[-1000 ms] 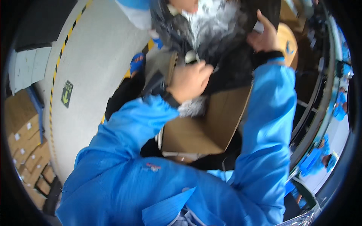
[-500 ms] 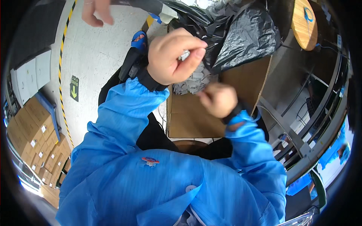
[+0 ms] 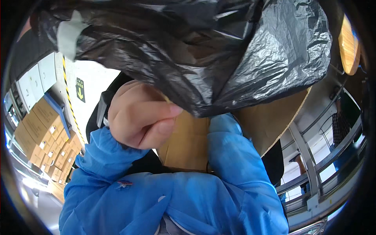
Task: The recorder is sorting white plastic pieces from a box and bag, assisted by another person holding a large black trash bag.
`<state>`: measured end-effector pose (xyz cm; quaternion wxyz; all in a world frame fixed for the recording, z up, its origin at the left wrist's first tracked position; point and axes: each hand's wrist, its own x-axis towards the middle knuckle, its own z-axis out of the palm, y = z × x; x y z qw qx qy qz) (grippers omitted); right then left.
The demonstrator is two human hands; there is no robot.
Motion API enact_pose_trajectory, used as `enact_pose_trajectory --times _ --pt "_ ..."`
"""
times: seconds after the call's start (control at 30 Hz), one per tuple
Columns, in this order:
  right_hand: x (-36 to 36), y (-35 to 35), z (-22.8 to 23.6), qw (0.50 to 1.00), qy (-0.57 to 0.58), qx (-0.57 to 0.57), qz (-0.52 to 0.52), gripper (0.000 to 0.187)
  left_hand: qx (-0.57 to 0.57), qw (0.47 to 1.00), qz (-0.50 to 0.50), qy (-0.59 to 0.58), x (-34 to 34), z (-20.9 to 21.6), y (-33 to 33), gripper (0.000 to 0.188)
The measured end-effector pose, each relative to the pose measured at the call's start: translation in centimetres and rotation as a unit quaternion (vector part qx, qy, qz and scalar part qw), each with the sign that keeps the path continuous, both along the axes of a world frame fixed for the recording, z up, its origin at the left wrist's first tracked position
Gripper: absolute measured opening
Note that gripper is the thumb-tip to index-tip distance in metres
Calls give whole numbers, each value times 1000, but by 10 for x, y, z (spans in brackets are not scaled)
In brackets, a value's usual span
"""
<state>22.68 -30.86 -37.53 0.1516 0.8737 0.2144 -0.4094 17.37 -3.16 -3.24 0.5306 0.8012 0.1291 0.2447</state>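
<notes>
My left hand is closed in a pinch at the left edge of an open cardboard box, just below the hem of a black plastic bag. Whatever lies between its thumb and forefinger, if anything, I cannot make out. My right forearm, in a blue sleeve, reaches into the box. The bag hides the right hand entirely. Spread wide across the far side, the crinkled bag covers most of the box's mouth and its contents. A whitish strip shows on the bag's left part.
Stacked cardboard cartons stand at the left, near white drawers. A floor sign with a yellow arrow lies beside a striped floor line. A metal frame and a wooden stool seat are at the right.
The black bag has come nearer and now covers the grey-white scraps in the box. My left hand has moved down and left. My right hand has gone under the bag.
</notes>
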Motion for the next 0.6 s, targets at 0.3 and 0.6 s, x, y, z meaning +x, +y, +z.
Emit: enact_pose_trajectory --times 0.3,0.6 --pt "6 -67 -59 965 -84 219 -117 39 -45 997 51 25 6 -2 -7 9" --pt "43 20 198 550 172 513 -637 20 -156 980 116 -31 17 -4 -2 7"
